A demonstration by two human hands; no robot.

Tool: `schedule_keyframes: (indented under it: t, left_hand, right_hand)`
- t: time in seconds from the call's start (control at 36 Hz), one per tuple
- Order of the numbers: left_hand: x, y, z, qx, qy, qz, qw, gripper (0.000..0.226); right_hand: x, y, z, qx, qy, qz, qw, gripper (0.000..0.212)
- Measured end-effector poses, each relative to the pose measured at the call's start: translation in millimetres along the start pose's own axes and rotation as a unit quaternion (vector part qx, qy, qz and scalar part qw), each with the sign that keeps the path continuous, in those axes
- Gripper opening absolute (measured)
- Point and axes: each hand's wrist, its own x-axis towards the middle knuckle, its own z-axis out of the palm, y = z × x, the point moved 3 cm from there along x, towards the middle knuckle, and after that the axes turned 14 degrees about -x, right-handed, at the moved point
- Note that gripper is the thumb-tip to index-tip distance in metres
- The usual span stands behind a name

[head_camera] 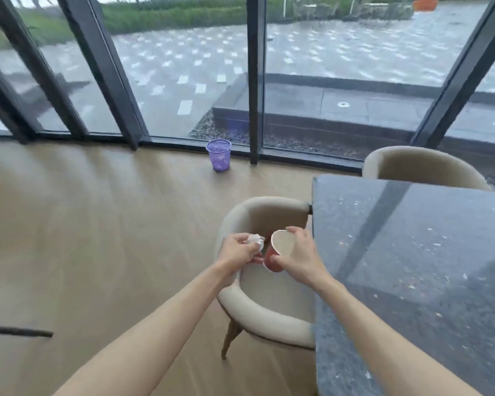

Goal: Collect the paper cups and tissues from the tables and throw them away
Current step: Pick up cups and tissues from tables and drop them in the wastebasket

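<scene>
My right hand (299, 257) grips a red paper cup (277, 251) with a white inside, tilted so its mouth faces left and up. A crumpled white tissue (255, 240) is pinched in the fingers of my left hand (237, 250), right beside the cup's rim. Both hands hover over a beige chair, left of the dark stone table (412, 267). A purple mesh waste basket (219, 154) stands on the wooden floor by the window, well beyond my hands.
The beige round-backed chair (257, 307) sits under my hands, pushed against the table's left edge. A second beige chair (420, 165) stands at the table's far end. Dark-framed floor-to-ceiling windows (253, 81) run behind the basket. Wooden floor (97, 224) spreads to the left.
</scene>
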Motion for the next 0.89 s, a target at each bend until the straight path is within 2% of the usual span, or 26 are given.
schedule_keyframes:
  t: [0.11,0.22,0.33,0.42,0.64,0.81,0.89]
  left_hand:
    - [3,10,-122,-0.060,0.057,-0.014,0.996,0.005]
    - [-2,29,-194,-0.110,0.083,-0.026,0.990,0.006]
    - [-3,54,-284,-0.168,0.118,-0.044,0.978,0.019]
    - [0,71,-331,-0.223,0.144,-0.041,0.963,0.018]
    - [49,102,-375,-0.234,0.149,-0.031,0.960,0.030]
    - [105,122,-380,-0.150,0.123,-0.020,0.981,0.008]
    - [143,139,-396,-0.124,0.147,-0.014,0.981,0.005]
  right_hand:
    - [5,-100,64,-0.043,0.008,-0.080,0.996,0.078]
    - [13,-156,108,-0.066,-0.007,-0.095,0.993,0.072]
    - [24,-229,154,-0.079,-0.025,-0.106,0.991,0.074]
    - [34,-267,176,-0.094,-0.034,-0.110,0.989,0.074]
    - [86,-316,192,-0.095,-0.024,-0.110,0.989,0.074]
    - [158,-335,200,-0.098,-0.026,-0.116,0.988,0.074]
    - [209,-350,203,-0.070,-0.032,-0.117,0.990,0.076]
